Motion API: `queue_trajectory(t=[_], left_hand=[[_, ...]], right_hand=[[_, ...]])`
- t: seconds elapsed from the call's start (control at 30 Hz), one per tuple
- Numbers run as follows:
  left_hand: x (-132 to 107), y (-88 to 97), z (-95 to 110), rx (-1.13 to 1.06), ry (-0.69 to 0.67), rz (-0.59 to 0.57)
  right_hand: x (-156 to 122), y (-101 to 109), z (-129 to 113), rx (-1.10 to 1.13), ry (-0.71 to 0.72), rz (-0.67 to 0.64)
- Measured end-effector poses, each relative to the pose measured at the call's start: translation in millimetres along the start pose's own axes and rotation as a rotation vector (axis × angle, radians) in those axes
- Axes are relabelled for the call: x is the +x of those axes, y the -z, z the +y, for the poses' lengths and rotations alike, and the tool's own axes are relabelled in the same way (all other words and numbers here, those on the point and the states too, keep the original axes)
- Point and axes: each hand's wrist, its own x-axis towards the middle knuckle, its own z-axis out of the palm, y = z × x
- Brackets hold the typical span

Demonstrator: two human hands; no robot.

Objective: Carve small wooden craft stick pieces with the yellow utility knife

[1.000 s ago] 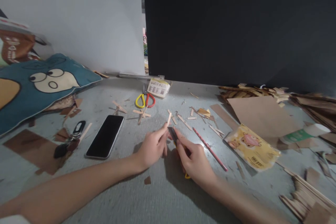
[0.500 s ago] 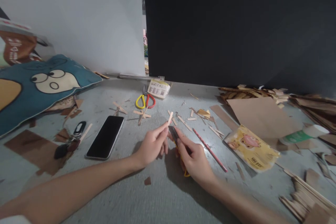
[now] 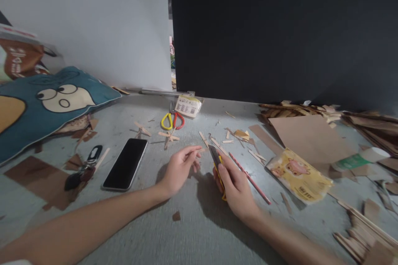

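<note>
Between thumb and fingers, my left hand (image 3: 182, 168) pinches a short flat wooden stick (image 3: 203, 150), which points to the right. My right hand (image 3: 234, 184) is wrapped round a yellow utility knife (image 3: 222, 180). The knife's dark blade (image 3: 214, 154) points up and slightly left, close to the stick's free end; whether they touch I cannot tell. Just right of my right hand lies a red patterned pencil (image 3: 251, 180). Beyond my hands are small crossed wooden pieces (image 3: 168, 138) and several loose stick offcuts (image 3: 219, 145).
A black phone (image 3: 126, 165) and keys (image 3: 81, 174) lie to the left, near a blue cushion (image 3: 62, 103). Scissors (image 3: 173, 121) rest beside a white packet (image 3: 188, 106) at the back. On the right are a yellow packet (image 3: 300, 176), cardboard (image 3: 311, 132) and a glue bottle (image 3: 357, 159).
The wooden stick has turned from nearly upright to pointing right. My right hand has drawn the knife slightly right, away from my left hand, and its blade stands steeper.
</note>
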Motion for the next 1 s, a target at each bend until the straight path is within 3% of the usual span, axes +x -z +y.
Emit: queue_trajectory(t=[0.17, 0.4, 0.57, 0.63, 0.83, 1.0], left_hand=[[1, 0.6, -1, -0.052, 0.001, -0.004], [3, -1.6, 1, -0.126, 0.041, 0.042], [0, -3.3, 3, -0.123, 0.082, 0.002], [-4, -3.6, 4, -0.014, 0.07, -0.039], [-14, -2.6, 10, 0.623, -0.024, -0.218], [-11, 0.5, 13, 0.895, -0.154, -0.151]], right_hand=[[0, -1, -1, 0.116, -0.025, -0.018], [9, 15, 3, 0.029, 0.275, -0.141], [16, 13, 3, -0.101, 0.307, 0.024], [16, 13, 4, -0.141, 0.297, 0.096], [19, 18, 13, -0.112, 0.239, 0.241], [28, 13, 15, 0.03, 0.161, 0.255]])
